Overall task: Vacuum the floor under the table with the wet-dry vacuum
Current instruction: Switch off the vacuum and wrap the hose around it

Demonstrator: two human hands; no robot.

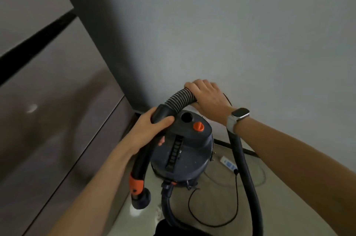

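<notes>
A dark blue wet-dry vacuum stands on the floor in a corner, with an orange knob and a round hole on its top. My left hand grips the black curved handle of the hose wand, which runs down to an orange collar. My right hand grips the ribbed black hose where it arches over the vacuum. The hose carries on down the right side and loops back to the vacuum's base. No table is in view.
A white power strip lies on the pale floor to the right of the vacuum, with a thin black cord looping beside it. Brown cabinet panels fill the left. A grey wall stands close behind.
</notes>
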